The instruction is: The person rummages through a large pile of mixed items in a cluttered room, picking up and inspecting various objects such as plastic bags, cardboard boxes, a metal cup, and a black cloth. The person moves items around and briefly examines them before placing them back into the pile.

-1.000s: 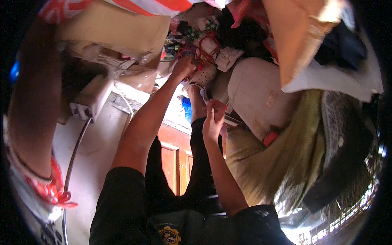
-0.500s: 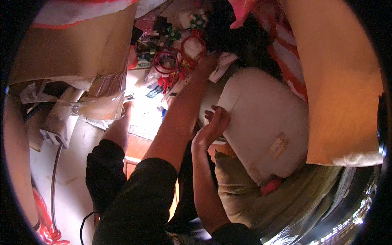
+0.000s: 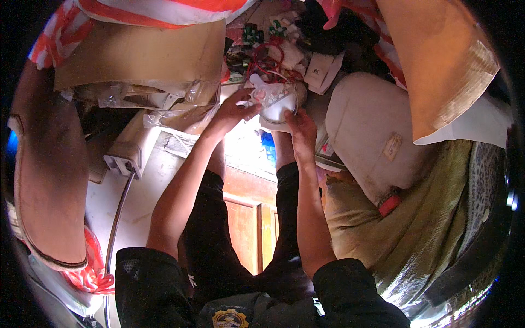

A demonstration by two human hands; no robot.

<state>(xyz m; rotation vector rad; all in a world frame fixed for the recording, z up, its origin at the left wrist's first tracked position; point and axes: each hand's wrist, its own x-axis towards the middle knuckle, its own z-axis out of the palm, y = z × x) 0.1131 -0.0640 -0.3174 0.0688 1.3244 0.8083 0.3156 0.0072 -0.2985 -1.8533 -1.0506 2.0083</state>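
Observation:
In front of me, above my knees, both hands hold a white round object (image 3: 276, 105) with a clear, curved rim and a pinkish pattern on its upper left; I cannot tell exactly what it is. My left hand (image 3: 234, 113) grips its left side, fingers bent round the edge. On the opposite edge, my right hand (image 3: 301, 128) pinches with thumb and fingers. Just beyond the hands lie red rings (image 3: 269, 57) and a jumble of small items. A small white box (image 3: 322, 71) sits to the right of these.
A brown cardboard box (image 3: 147, 54) stands at left, with a long pale metal piece (image 3: 134, 147) below it. To the right are a whitish plastic canister (image 3: 363, 120) with a red cap, an olive sack (image 3: 394, 235) and another cardboard flap (image 3: 432, 65). Wooden panels (image 3: 243, 218) show between my legs.
My left hand has drawn back from the far clutter. My right hand has left the canister's side and moved forward. Both now meet on the white round object; the view has shifted too.

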